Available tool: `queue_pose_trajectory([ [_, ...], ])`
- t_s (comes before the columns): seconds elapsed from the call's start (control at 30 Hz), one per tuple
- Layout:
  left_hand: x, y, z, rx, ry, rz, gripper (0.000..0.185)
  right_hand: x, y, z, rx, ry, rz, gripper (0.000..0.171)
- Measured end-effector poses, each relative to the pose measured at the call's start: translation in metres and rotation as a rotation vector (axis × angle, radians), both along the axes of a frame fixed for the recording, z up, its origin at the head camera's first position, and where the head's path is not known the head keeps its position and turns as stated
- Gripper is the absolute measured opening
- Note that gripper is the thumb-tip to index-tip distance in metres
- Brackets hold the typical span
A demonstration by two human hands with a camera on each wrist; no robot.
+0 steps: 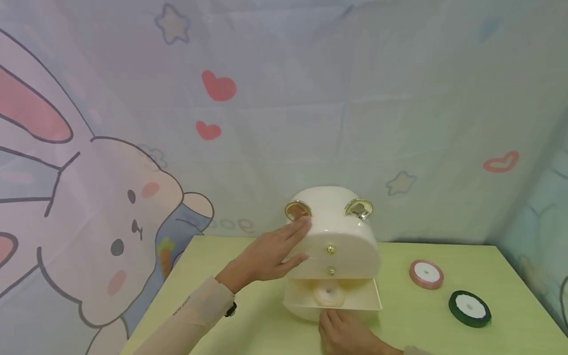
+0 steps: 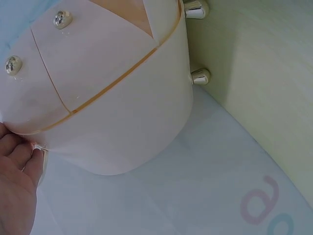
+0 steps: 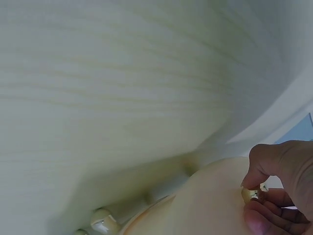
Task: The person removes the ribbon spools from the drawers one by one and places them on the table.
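Observation:
A glossy white storage box [image 1: 337,264] with a rounded outline, gold knobs and two gold ear-like pieces stands on the table. Its bottom drawer [image 1: 361,298] is pulled out, and a pale spool of ribbon [image 1: 329,294] lies inside. My left hand [image 1: 272,254] rests its extended fingers against the box's upper left, beside the left gold ear [image 1: 298,210]. Below the drawer front, my right hand [image 1: 348,335] pinches the drawer knob [image 3: 251,194] between thumb and fingers, as the right wrist view shows. In the left wrist view, the box's side [image 2: 132,117] fills the middle.
A pink ribbon spool [image 1: 426,274] and a dark green ribbon spool [image 1: 470,308] lie flat on the pale green table [image 1: 412,335], right of the box. Short gold feet [image 2: 200,76] project from the box's base. A printed cloth [image 1: 284,98] hangs close behind the table.

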State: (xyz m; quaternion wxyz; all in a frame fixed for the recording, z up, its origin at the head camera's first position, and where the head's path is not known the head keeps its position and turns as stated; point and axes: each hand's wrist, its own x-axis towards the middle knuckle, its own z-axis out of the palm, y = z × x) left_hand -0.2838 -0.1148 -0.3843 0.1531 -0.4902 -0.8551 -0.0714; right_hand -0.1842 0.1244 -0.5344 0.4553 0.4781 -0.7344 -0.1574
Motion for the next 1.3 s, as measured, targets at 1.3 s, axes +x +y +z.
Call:
queue_pose_trajectory([
  [1.3, 0.002, 0.0, -0.002, -0.009, 0.005, 0.033, 0.073, 0.025, 0.009, -0.007, 0.014, -0.118, 0.005, 0.042],
])
